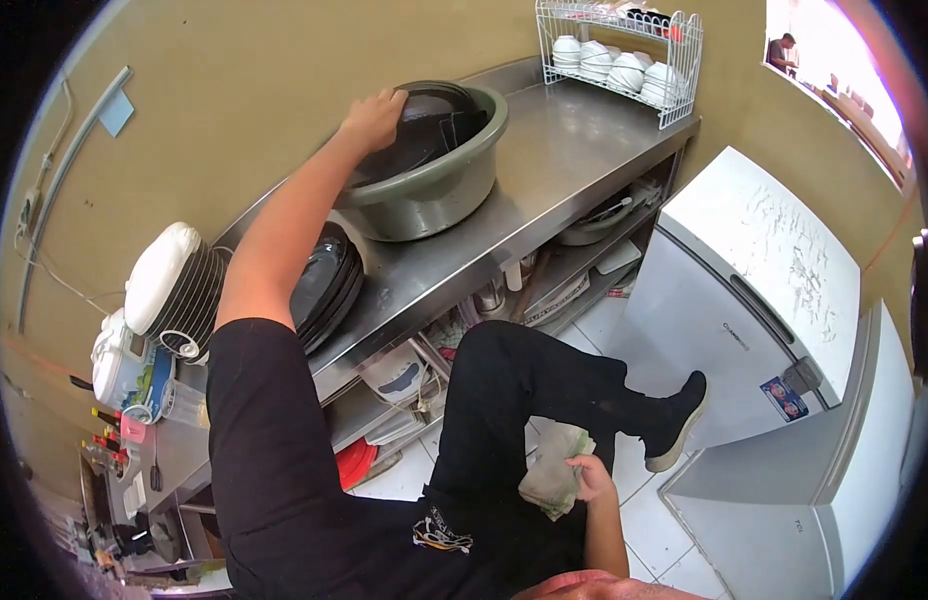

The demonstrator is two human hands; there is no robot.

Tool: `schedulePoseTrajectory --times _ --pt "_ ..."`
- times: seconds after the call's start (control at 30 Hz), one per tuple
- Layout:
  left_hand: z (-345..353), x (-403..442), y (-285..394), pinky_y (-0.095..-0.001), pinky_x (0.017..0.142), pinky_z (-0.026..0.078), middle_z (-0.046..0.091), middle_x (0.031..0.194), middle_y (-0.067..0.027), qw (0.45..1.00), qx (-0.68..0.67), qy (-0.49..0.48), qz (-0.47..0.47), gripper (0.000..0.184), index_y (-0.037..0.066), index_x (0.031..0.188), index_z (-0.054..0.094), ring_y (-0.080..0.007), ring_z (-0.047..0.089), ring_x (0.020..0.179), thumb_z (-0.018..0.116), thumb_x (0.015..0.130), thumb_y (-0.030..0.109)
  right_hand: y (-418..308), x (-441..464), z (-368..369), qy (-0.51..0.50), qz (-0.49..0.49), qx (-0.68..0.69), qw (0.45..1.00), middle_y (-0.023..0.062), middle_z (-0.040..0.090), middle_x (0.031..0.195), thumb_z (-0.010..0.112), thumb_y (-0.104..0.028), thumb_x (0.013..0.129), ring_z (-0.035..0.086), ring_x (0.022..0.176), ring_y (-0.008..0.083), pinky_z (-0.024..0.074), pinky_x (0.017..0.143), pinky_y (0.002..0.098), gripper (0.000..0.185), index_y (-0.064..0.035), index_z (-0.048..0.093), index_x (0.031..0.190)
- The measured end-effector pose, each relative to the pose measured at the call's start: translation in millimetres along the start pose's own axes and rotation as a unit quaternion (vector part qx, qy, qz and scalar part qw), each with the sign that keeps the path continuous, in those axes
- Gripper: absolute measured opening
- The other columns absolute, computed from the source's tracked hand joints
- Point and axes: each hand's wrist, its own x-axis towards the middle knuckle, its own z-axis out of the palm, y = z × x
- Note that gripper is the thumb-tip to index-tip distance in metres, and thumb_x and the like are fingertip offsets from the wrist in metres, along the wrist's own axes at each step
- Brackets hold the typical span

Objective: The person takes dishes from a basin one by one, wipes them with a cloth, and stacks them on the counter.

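Note:
My left hand is reached up over the counter, its fingers closed on the rim of a black plate in a grey-green basin. More dark dishware sits in the basin, partly hidden by its wall. Beside the basin, under my left forearm, lies a stack of black plates. Low by my lap, my right hand is closed on a folded, pale greenish cloth.
A steel counter runs along the wall, with a white wire rack of bowls at its far end. Shelves below hold pans and containers. To the right stand a scratched white-topped freezer and a fridge. A rice cooker is at left.

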Motion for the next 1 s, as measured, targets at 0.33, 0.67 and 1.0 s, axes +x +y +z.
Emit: schedulePoseTrajectory --times 0.33,0.67,1.0 --pt "-26.6 -16.9 -18.0 -0.0465 0.086 0.043 0.052 0.111 -0.0167 0.990 -0.058 0.087 0.091 0.066 0.005 0.114 0.047 -0.0348 0.052 0.109 0.076 0.060 0.029 -0.4 1.7 -3.2 0.004 0.000 -0.007 1.000 0.0164 0.063 0.117 0.056 -0.005 0.081 0.062 0.107 0.0321 0.0498 0.094 0.0467 0.046 0.0010 0.053 0.126" --pt "-88.2 7.1 -60.1 -0.0386 0.078 0.050 0.064 0.093 -0.0178 0.884 -0.296 0.358 -0.054 0.057 -0.001 0.105 0.051 -0.0286 0.063 0.085 0.079 0.068 0.032 -0.4 0.4 6.4 0.013 -0.004 -0.009 1.000 0.0172 0.062 0.119 0.056 -0.004 0.079 0.062 0.108 0.0333 0.0491 0.095 0.0475 0.048 0.0013 0.052 0.127" --pt "-78.8 -5.7 -77.3 -0.0355 0.076 0.049 0.062 0.091 -0.0131 0.857 -0.287 0.426 -0.046 0.059 -0.002 0.107 0.049 -0.0215 0.061 0.084 0.081 0.071 0.034 0.7 0.6 5.7 -0.002 -0.006 0.003 1.000 0.0177 0.060 0.123 0.054 -0.004 0.080 0.059 0.113 0.0330 0.0471 0.098 0.0475 0.051 0.0007 0.049 0.130"
